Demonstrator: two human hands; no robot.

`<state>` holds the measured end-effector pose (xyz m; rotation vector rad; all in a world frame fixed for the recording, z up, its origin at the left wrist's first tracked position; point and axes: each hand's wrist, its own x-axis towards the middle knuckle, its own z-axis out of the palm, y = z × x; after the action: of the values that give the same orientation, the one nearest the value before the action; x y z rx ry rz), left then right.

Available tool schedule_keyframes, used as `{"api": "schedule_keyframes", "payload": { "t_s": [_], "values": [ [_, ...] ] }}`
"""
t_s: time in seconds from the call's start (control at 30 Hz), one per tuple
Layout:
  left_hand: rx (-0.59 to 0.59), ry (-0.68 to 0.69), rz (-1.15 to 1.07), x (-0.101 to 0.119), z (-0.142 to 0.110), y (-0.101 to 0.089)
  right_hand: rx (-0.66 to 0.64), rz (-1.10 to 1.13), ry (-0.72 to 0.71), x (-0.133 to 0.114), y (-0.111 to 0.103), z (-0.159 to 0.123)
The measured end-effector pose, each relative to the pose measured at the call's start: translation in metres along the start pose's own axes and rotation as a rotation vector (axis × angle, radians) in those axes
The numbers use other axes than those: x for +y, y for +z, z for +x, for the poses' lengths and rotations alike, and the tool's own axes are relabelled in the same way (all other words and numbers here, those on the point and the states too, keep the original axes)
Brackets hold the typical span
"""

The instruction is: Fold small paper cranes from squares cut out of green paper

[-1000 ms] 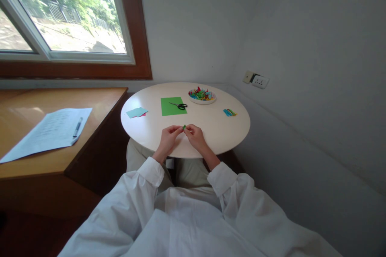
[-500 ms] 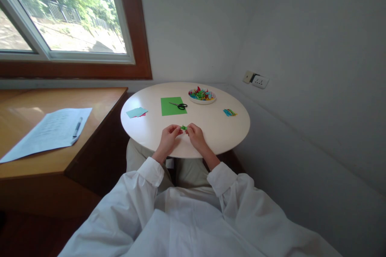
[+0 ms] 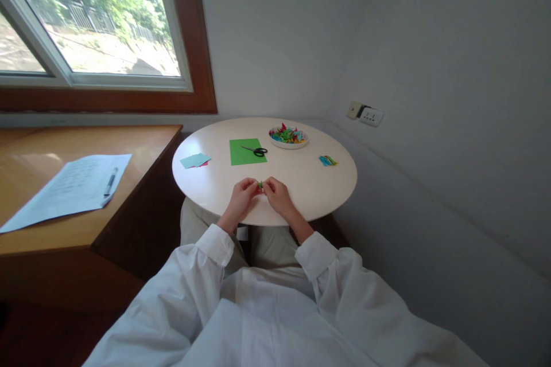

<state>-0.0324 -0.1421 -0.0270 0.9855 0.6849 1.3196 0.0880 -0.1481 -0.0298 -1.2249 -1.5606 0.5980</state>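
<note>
A small folded green paper piece is pinched between my two hands over the near part of the round white table. My left hand grips its left side with thumb and forefinger. From the right, my right hand holds it the same way, and the fingers cover most of it. Beyond my hands lies a green paper sheet with black-handled scissors on it. A white oval dish farther back is heaped with small folded papers in several colours.
Light blue paper pieces overlap a pink one at the table's left. Coloured paper strips lie at its right. On the wooden desk to the left are a written sheet and a pen. Walls border the table behind and right.
My right hand has shifted slightly left, closer to my left hand. Less of the green paper piece shows between the fingers.
</note>
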Motion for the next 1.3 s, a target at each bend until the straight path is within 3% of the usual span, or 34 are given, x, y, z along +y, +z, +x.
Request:
{"api": "schedule_keyframes", "payload": {
  "t_s": [0.37,0.63,0.9,1.1,1.3],
  "values": [
    [-0.015,-0.086,0.055,0.003,-0.004,0.006,-0.061,0.05,-0.009,-0.005,-0.001,-0.002],
    [-0.048,-0.076,0.115,-0.001,-0.003,0.001,-0.094,0.199,0.009,0.009,0.001,0.004],
    [-0.085,-0.076,0.062,0.0,-0.001,0.0,-0.18,0.341,0.078,0.012,0.0,0.007],
    [-0.106,-0.111,0.024,0.0,-0.001,0.003,-0.16,0.439,0.162,0.015,0.0,0.009],
    [-0.116,-0.102,-0.045,0.004,-0.003,0.007,-0.181,0.624,0.238,0.003,0.001,0.006]
  ]
}}
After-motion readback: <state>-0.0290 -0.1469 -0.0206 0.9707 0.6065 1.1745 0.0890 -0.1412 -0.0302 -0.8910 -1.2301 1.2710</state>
